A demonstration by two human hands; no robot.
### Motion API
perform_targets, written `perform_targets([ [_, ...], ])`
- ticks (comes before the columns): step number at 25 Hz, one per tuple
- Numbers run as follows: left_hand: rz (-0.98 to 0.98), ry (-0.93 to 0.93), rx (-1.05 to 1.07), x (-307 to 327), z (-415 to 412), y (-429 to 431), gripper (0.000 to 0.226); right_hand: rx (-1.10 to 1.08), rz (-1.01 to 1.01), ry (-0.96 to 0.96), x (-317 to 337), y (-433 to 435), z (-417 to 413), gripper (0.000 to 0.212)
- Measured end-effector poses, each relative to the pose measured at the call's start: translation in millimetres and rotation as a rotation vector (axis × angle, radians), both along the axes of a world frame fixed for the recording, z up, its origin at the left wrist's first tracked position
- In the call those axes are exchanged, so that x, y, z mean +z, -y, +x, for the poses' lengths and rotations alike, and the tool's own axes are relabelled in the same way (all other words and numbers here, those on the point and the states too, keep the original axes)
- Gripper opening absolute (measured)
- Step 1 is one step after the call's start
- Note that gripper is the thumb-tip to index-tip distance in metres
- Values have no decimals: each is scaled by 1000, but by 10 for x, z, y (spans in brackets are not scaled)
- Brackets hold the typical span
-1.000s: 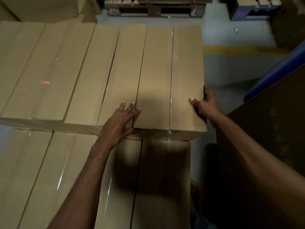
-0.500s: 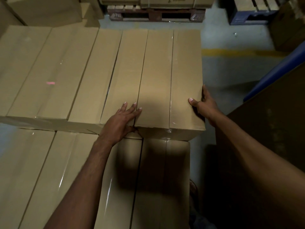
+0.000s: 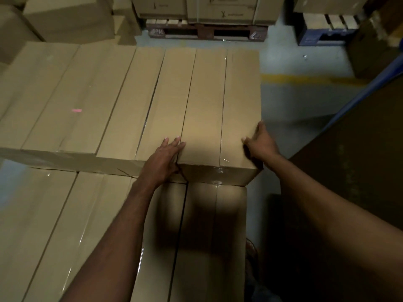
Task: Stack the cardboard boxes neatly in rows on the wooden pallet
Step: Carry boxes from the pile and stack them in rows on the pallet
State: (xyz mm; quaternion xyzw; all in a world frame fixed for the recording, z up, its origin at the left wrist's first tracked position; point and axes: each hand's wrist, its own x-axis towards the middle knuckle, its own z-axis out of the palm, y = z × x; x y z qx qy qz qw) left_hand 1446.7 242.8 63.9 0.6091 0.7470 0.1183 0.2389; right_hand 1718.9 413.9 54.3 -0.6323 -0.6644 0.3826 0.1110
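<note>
End box (image 3: 218, 101) sits at the right end of the upper tier. Its long axis runs near to far and one short end faces me. It's plain brown cardboard with a glossy clear tape seam down the middle of the top and tape shine on the near face. Its near end sits on a lower box (image 3: 213, 225), which lies the same way.

My left hand (image 3: 162, 160) lies flat on the neighbour box (image 3: 161, 105), fingers (image 3: 174, 141) straight and released, right at the gap with the end box. My right hand (image 3: 260, 144) is grasping the end box's right edge — thumb on top, the rest against the side wall.

Counts: two hands, two tiers of boxes. The upper tier shows six lengthwise strips split by five lines — I can't tell which lines are tape and which are box gaps. There is one pink mark (image 3: 76, 110) on an upper box to the left.

Far side: one brown wooden pallet (image 3: 207, 33) loaded with boxes and one blue pallet (image 3: 316, 38) to its right. One yellow line (image 3: 305, 79) runs across the grey floor (image 3: 294, 105).
</note>
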Motion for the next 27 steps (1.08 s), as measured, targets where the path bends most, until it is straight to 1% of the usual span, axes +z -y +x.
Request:
perform_targets([
  [2, 6, 33, 39, 102, 59, 116, 85, 47, 27, 85, 101, 288, 11, 61],
  [4, 69, 136, 127, 265, 133, 373, 77, 74, 51, 69, 257, 697, 86, 64],
  [7, 153, 344, 285, 658, 357, 882, 62, 78, 78, -77, 595, 1449, 203, 57],
  [10, 260, 524, 306, 1161, 645, 1587, 52, 16, 10, -252, 1063, 2351, 294, 48],
  [11, 288, 549, 300, 1328, 738, 1864, 48, 3, -18, -320, 1229, 2679, 328, 44],
  [15, 349, 552, 347, 1943, 1060, 3038, 40, -29, -109, -526, 1959, 4003, 468, 33],
  [18, 378, 683, 490, 2239, 1289, 3820, 34, -28, -141, -584, 2398, 4818, 574, 29],
  [20, 375, 793, 602, 2302, 1457, 4251, 31, -52, -146, -611, 2515, 5234, 640, 27],
  [22, 378, 866, 717, 2306, 1627, 4606, 27, -73, -150, -639, 2519, 5586, 674, 20],
  [24, 417, 877, 793, 2318, 1757, 4918, 27, -48, -169, -646, 2457, 5888, 682, 15],
  [27, 490, 870, 888, 2356, 1788, 5268, 27, 86, -199, -646, 2402, 6192, 630, 14],
])
